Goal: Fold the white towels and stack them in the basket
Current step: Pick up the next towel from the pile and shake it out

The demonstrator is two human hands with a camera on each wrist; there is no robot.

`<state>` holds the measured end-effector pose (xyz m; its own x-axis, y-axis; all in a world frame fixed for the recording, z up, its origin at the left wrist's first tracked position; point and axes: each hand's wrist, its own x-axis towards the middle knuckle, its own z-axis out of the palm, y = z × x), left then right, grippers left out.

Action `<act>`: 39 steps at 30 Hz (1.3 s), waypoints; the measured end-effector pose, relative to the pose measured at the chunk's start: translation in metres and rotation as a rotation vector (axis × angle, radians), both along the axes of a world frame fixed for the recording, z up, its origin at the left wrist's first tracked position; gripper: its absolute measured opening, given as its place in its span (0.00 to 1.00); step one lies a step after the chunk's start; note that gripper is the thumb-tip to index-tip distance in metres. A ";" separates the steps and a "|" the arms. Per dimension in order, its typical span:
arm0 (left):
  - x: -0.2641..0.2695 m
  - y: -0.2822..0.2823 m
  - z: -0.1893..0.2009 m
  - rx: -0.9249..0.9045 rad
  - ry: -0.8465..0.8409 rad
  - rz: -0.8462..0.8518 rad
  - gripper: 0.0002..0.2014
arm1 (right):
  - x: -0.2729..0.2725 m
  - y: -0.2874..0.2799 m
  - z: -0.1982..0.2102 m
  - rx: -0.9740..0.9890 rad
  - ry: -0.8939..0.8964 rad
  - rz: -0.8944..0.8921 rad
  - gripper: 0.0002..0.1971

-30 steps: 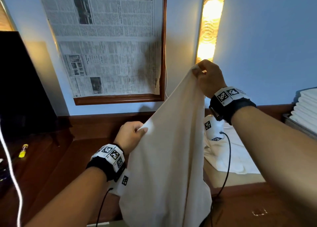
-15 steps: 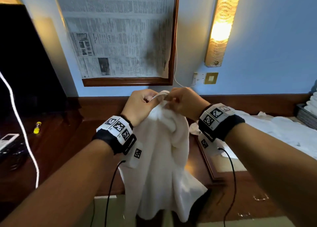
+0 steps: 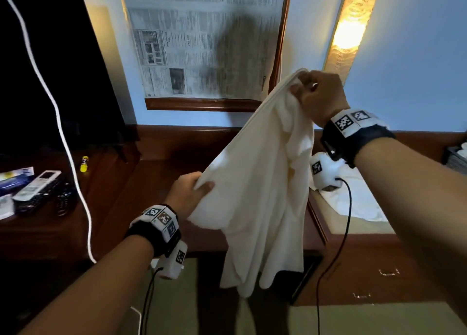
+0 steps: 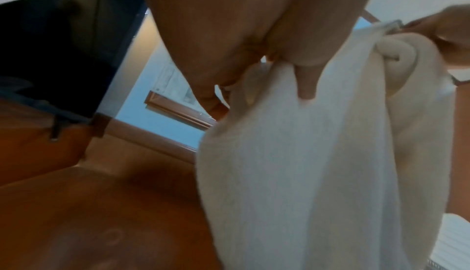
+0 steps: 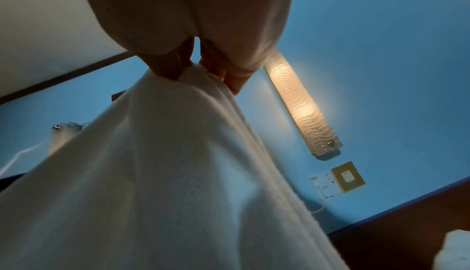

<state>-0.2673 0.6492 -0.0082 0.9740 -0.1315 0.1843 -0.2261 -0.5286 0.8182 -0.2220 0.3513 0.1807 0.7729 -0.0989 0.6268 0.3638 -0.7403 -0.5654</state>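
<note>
A white towel [image 3: 257, 195] hangs in the air above the dark wooden desk [image 3: 141, 183]. High on the right, my right hand [image 3: 307, 87] pinches its upper corner; the right wrist view shows the fingers [image 5: 175, 67] bunching the cloth [image 5: 165, 174]. Lower left, my left hand [image 3: 195, 186] grips the towel's edge along its hem, thumb on the front. In the left wrist view the fingers [image 4: 305, 85] curl into the towel [image 4: 292, 174]. The basket [image 3: 454, 157] shows at the far right edge with folded towels in it. More white towels [image 3: 353, 198] lie on the surface to the right.
A black TV screen [image 3: 50, 69] stands at the left with remotes [image 3: 38, 185] and a small yellow item [image 3: 84, 163] on the desk. A white cable [image 3: 63, 137] hangs across it. A newspaper-covered frame [image 3: 202, 39] and a lit wall lamp [image 3: 351, 26] are behind.
My hands, together at the towel's top half a second ago, have drawn apart: the right one rose to the upper right, the left one slid down the edge to the lower left.
</note>
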 end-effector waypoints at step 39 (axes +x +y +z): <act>-0.042 0.079 -0.016 0.968 -0.070 -0.098 0.29 | -0.053 -0.042 -0.124 -0.079 0.486 -0.461 0.08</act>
<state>-0.3092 0.7282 -0.0245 0.9416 -0.3366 0.0104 -0.3368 -0.9413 0.0227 -0.2747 0.3091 0.0563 0.8583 -0.4549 0.2374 -0.2816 -0.8044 -0.5231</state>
